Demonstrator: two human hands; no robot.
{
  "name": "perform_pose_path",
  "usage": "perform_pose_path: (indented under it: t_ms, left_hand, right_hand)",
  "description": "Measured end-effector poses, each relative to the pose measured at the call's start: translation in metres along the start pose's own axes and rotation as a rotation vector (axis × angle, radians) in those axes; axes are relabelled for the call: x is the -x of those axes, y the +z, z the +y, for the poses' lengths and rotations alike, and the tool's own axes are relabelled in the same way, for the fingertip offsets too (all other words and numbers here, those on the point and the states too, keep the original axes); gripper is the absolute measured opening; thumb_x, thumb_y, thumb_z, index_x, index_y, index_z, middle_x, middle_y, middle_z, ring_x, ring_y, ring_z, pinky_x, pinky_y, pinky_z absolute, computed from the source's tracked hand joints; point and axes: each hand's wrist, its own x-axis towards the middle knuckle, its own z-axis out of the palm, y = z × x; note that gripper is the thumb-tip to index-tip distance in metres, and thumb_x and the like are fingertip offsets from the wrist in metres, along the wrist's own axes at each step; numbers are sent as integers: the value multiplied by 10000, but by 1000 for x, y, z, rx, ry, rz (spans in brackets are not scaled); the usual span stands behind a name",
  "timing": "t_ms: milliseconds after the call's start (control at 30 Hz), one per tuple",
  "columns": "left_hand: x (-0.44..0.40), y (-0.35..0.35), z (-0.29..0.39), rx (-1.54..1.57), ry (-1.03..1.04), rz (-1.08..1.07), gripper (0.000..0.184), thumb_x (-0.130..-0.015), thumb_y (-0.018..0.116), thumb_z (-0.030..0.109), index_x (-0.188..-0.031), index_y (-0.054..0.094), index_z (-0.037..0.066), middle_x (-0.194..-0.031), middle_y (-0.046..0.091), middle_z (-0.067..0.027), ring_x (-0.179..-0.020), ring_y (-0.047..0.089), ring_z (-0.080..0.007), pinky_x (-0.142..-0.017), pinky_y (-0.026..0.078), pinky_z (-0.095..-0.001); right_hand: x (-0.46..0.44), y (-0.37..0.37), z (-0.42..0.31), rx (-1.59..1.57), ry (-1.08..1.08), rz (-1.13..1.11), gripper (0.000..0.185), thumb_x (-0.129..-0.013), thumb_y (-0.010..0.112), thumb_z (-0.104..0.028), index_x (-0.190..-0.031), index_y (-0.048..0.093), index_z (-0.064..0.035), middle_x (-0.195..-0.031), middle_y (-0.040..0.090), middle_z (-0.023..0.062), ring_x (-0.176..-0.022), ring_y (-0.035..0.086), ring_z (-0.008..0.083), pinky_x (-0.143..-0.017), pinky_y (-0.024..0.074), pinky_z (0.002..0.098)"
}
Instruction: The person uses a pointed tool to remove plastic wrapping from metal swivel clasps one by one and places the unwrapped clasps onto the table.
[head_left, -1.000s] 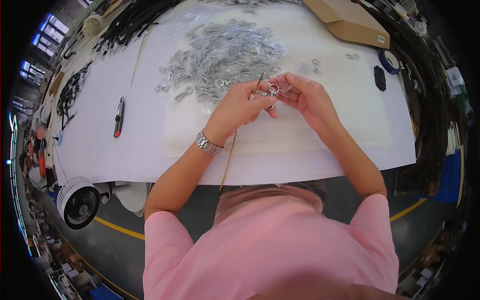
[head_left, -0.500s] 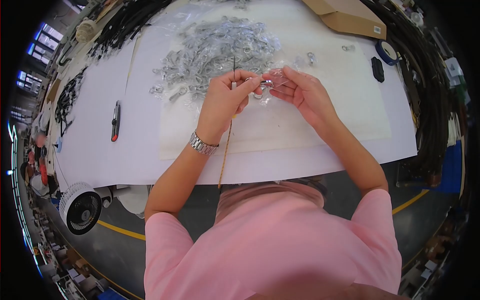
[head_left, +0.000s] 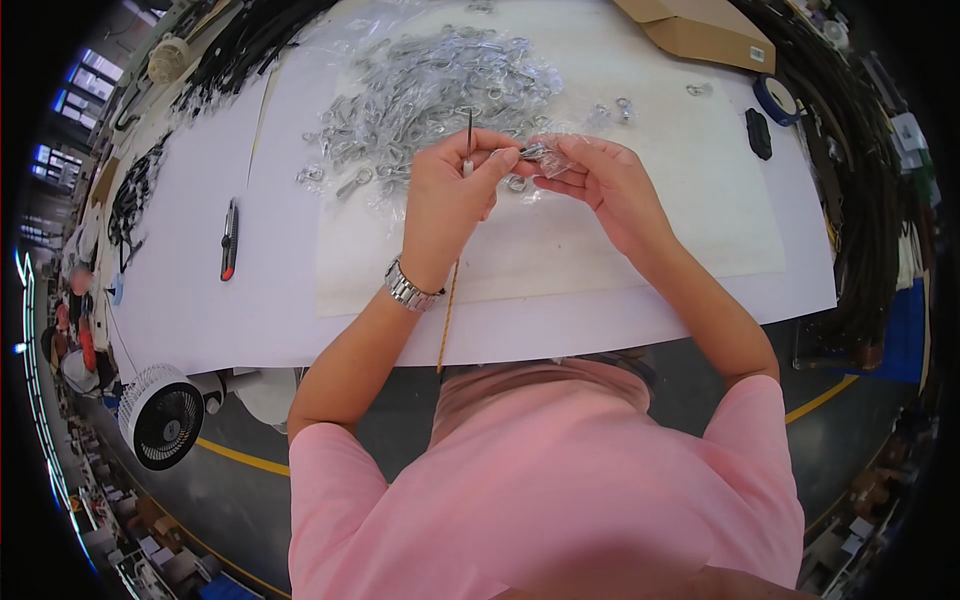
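Note:
My left hand, with a metal watch on its wrist, is closed in a pinch on a shiny metal clasp. A thin pointed metal tool sticks up from the same hand; its kind is unclear. Below that hand a thin yellow-brown cord hangs down to the table's front edge. The fingers of my right hand are closed on a clear plastic bag, which lies around or against the clasp. Just beyond both hands spreads a pile of metal clasps in clear bags.
A utility knife lies at left on the white table covering. At the right are a roll of blue tape, a black object and a cardboard box. Dark straps lie along both sides. A fan stands below left.
My right hand has drawn in its fingers, and the plastic now bunches close around the clasp. My left hand keeps its pinch, nearly in the same place.

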Motion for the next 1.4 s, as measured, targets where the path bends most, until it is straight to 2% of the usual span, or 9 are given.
perform_pose_path:
  t_ms: [300, 500, 700, 833, 933, 1033, 1133, 1233, 1400]
  left_hand:
    - [3, 7, -3, -169, 70, -97, 401, -1049, 676, 153, -1401, 596, -22, -857, 788, -77, -504, 445, -18, -460, 347, -201]
    - [1, 5, -3, 94, -20, -159, 419, -1058, 642, 134, -1434, 566, -35, -808, 747, -91, -500, 450, -13, -460, 337, -189]
    - [1, 4, 0, 127, -62, -229, 431, -1089, 638, 213, -1439, 575, -31, -771, 721, -75, -469, 421, -12, -443, 291, -191]
    - [-8, -22, 15, 60, -161, -410, 423, -1112, 621, 273, -1415, 619, -23, -674, 618, 2, -457, 356, -12, -437, 262, -195]
    - [-16, -36, 12, 139, -164, -376, 393, -1131, 589, 284, -1384, 662, -7, -645, 525, 56, -483, 312, -6, -441, 230, -197]
    - [-13, -27, 4, 140, -183, -397, 355, -1118, 612, 260, -1360, 679, 10, -710, 574, 59, -514, 347, 8, -448, 226, -200]
    - [-6, -16, 6, 170, -212, -422, 284, -1080, 675, 248, -1249, 706, 23, -779, 614, 55, -534, 371, 13, -461, 231, -199]
    - [-9, -21, -2, 76, -177, -330, 216, -1035, 734, 235, -1123, 705, 40, -792, 635, 37, -539, 383, 10, -471, 243, -202]
    - [-6, -13, -6, -134, -7, -145, 145, -1018, 726, 190, -1067, 696, 57, -759, 640, 31, -555, 430, -4, -485, 283, -203]
  right_hand:
    - [2, 3, 3, -109, 31, -124, 436, -1142, 544, -329, -1312, 694, 43, -1202, 776, 104, -977, 723, 148, -1005, 564, 333]
    - [-1, 6, 11, -206, 81, -178, 429, -1136, 566, -354, -1318, 698, 11, -1122, 768, 61, -919, 668, 119, -1000, 553, 330]
    - [0, 1, 14, -192, 118, -294, 374, -1133, 581, -350, -1267, 697, -21, -1082, 760, 53, -929, 671, 110, -993, 560, 356]
    - [8, 21, -1, -152, 140, -50, 369, -1138, 575, -362, -1232, 699, -27, -1031, 752, 55, -884, 686, 112, -896, 584, 338]
    - [5, 3, -7, -129, 186, -267, 365, -1139, 578, -360, -1205, 699, -22, -1010, 744, 57, -784, 651, 96, -725, 547, 276]
    - [0, -8, -2, -283, 296, -535, 352, -1139, 582, -349, -1181, 697, -19, -1007, 746, 63, -712, 589, 69, -620, 460, 233]
    - [-6, -17, 13, -440, 462, -602, 362, -1145, 548, -354, -1186, 670, -16, -970, 721, 58, -656, 518, 41, -583, 423, 220]
    - [-6, -18, 5, -324, 476, -543, 353, -1143, 549, -325, -1201, 663, 5, -973, 722, 58, -678, 539, 54, -597, 443, 221]
    - [3, 3, -11, 250, 224, -291, 302, -1115, 592, -276, -1177, 702, -2, -1000, 746, 34, -799, 627, 92, -683, 518, 250]
